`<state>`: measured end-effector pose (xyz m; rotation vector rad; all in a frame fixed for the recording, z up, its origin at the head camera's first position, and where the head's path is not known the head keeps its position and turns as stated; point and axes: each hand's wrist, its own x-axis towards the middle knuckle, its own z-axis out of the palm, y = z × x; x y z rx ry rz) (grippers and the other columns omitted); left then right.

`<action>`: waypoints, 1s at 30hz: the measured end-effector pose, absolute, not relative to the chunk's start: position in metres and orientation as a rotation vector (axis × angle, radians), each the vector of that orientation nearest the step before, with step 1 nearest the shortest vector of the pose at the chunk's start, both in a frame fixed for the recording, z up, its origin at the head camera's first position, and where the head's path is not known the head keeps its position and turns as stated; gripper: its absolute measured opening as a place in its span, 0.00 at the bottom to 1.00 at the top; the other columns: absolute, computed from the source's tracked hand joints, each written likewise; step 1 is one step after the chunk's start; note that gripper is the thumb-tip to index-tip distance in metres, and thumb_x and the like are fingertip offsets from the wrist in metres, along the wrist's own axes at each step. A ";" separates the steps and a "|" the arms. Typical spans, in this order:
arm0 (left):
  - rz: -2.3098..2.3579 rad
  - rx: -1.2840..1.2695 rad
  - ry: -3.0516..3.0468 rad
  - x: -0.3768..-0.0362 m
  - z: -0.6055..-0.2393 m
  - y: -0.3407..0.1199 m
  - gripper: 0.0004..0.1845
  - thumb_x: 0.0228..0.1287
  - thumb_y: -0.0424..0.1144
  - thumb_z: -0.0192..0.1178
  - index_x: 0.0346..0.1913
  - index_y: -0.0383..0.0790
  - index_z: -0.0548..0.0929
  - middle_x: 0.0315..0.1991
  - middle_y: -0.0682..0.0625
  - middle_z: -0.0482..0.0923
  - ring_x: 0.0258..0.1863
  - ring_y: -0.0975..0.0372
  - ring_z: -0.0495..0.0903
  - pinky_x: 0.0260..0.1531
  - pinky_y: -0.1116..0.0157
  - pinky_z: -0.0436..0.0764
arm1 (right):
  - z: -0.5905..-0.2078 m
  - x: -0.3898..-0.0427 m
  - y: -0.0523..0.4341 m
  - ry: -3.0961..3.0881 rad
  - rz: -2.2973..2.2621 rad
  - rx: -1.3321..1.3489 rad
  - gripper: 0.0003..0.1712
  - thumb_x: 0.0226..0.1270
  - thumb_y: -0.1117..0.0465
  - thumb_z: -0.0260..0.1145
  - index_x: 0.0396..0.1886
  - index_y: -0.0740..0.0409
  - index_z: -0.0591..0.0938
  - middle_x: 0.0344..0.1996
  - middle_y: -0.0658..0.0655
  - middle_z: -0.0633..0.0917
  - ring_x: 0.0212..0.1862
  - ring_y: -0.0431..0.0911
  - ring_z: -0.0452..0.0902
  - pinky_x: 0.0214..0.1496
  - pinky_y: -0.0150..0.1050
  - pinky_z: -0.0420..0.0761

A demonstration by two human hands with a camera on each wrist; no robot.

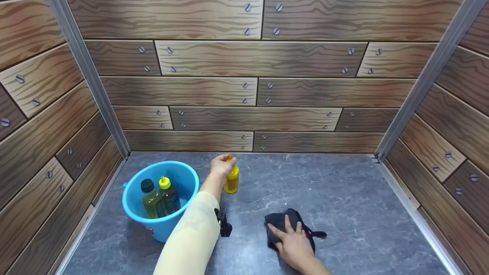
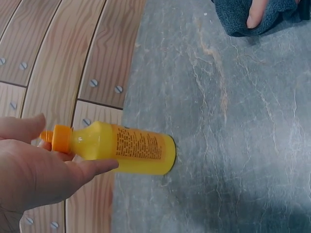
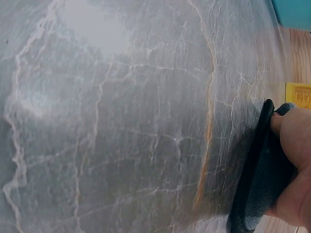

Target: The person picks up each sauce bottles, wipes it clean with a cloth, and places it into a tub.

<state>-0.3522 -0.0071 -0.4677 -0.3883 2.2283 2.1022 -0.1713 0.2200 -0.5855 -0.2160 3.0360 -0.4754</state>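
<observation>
My left hand (image 1: 223,166) is at the top of a yellow squeeze bottle (image 2: 143,150) that stands upright on the grey marbled surface. Thumb and fingers pinch the orange cap (image 2: 61,139), and one finger reaches along the bottle's side in the left wrist view. Nearer to me, my right hand (image 1: 296,246) rests with spread fingers on a folded dark cloth (image 1: 280,219). A loop strap sticks out from the cloth's right side. In the right wrist view the cloth (image 3: 262,184) lies under the palm and fingers.
A blue bucket (image 1: 160,225) stands left of the yellow bottle. Inside it are a dark-capped bottle (image 1: 153,202) with greenish liquid and a yellow-capped bottle (image 1: 170,198). Wood-patterned walls (image 1: 214,91) with metal corner posts close in the back and both sides.
</observation>
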 end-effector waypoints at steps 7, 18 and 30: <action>2.121 -0.394 2.283 -0.346 -0.466 -0.006 0.15 0.75 0.28 0.65 0.61 0.26 0.85 0.57 0.34 0.84 0.59 0.45 0.82 0.62 0.54 0.80 | -0.587 -0.171 0.218 3.041 -0.490 -0.226 0.32 0.72 0.55 0.72 0.73 0.32 0.80 0.76 0.75 0.66 0.69 0.87 0.59 0.68 0.76 0.67; 1.885 -0.215 2.299 -0.325 -0.465 -0.014 0.13 0.78 0.36 0.64 0.59 0.37 0.89 0.55 0.42 0.84 0.60 0.47 0.81 0.63 0.42 0.77 | -0.586 -0.175 0.219 2.991 -0.456 -0.160 0.33 0.73 0.55 0.72 0.75 0.30 0.78 0.79 0.73 0.64 0.72 0.85 0.57 0.70 0.75 0.65; 1.660 -0.039 2.243 -0.294 -0.464 -0.028 0.12 0.80 0.41 0.63 0.58 0.47 0.90 0.58 0.47 0.85 0.62 0.48 0.80 0.61 0.37 0.77 | -0.585 -0.175 0.221 2.974 -0.433 -0.181 0.34 0.74 0.58 0.69 0.76 0.33 0.77 0.79 0.74 0.63 0.71 0.87 0.56 0.71 0.75 0.64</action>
